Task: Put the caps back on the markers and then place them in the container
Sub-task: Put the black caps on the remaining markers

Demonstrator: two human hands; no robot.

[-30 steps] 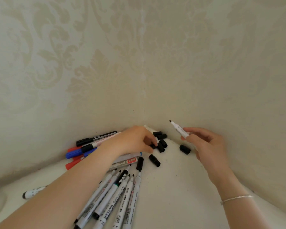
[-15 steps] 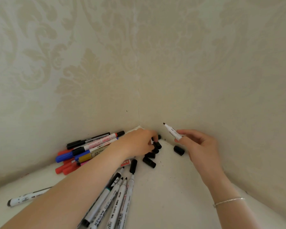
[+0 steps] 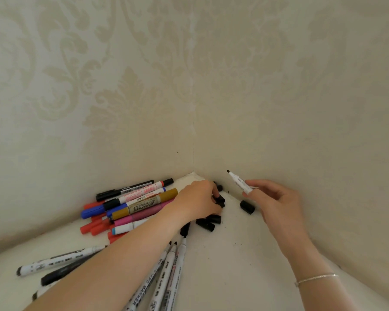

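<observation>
Uncapped white marker (image 3: 240, 181) pinched mid-barrel in right hand (image 3: 276, 200), tip up near the corner; left hand (image 3: 200, 202) curled over loose black caps (image 3: 211, 222), grip unclear; judged light, rigid, smooth; hold barrel, spare nib.

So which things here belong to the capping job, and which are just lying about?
In the job:
- uncapped white marker held in right hand
- loose black caps, left hand among them
- lone black cap
- uncapped white markers

Lying about:
- capped coloured markers
- bracelet
</observation>
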